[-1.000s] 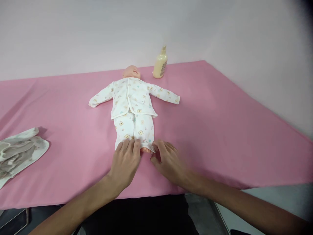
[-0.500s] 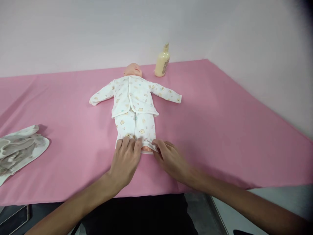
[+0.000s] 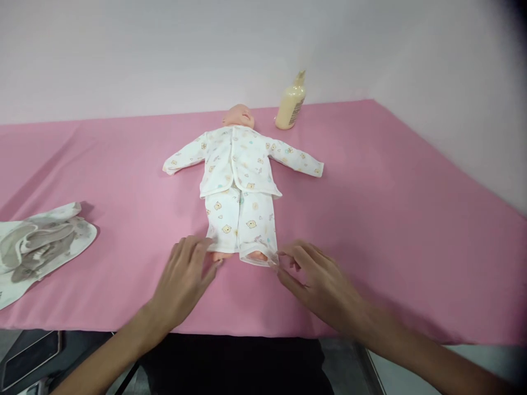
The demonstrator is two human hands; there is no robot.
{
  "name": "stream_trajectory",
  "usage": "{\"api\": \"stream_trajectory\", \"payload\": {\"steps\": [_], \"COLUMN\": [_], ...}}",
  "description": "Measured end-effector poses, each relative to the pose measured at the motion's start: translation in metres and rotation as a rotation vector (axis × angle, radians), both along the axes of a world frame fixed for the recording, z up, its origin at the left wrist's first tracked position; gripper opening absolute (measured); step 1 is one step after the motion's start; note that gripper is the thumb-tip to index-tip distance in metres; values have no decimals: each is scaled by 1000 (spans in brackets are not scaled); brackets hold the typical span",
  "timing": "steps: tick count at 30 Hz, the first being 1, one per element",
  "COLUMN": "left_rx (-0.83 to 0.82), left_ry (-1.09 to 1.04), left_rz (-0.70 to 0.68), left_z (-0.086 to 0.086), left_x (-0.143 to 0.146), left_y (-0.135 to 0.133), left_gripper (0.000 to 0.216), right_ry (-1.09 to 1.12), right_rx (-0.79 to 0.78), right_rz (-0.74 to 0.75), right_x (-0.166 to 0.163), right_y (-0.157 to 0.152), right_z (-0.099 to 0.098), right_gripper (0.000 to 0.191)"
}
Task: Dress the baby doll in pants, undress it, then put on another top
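A baby doll lies on its back on the pink cloth, arms spread. It wears a white printed jacket and matching trousers. My left hand is beside the doll's foot on the left, fingers apart, the tips close to that trouser cuff. On the other side, my right hand has its thumb and fingers parted at the edge of the right cuff; it may just touch the fabric. Toes show inside both cuffs, and the right cuff reaches lower than the left.
Behind the doll, a pale yellow pump bottle stands near the wall. Folded white printed cloth lies at the left. The pink table cover ends at a front edge; a phone rests on a dark surface below it.
My left hand has come off the left trouser leg and drawn back to the left. My right hand has loosened from the right cuff and opened. The view has shifted slightly.
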State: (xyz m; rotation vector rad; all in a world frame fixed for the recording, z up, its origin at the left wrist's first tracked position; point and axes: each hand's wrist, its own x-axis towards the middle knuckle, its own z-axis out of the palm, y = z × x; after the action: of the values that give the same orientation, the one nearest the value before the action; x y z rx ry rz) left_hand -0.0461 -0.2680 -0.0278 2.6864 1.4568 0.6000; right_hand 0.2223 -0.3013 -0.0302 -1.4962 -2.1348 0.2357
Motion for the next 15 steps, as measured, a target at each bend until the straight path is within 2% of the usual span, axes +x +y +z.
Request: {"api": "stream_trajectory", "payload": {"steps": [3,7,11,15], "left_rx": [-132,-173,-185,-132], "left_ry": [-4,22,-9,-8], "left_rz": [8,-55,-54,-111], "left_z": [-2,-5,-5,-8], "left_x": [-17,-21,-18,-19], "left_y": [5,11,12,13], "left_gripper": [35,23,20,8], "right_ry": [12,-86,-197,-107], "right_rx": [157,272,291,244], "right_rz": [43,147,151,184], "right_x": [-9,-34,-54,-54], "right_y": [2,12,22,27], "right_z": [8,12,10,6], "right_gripper": [4,2,9,8]}}
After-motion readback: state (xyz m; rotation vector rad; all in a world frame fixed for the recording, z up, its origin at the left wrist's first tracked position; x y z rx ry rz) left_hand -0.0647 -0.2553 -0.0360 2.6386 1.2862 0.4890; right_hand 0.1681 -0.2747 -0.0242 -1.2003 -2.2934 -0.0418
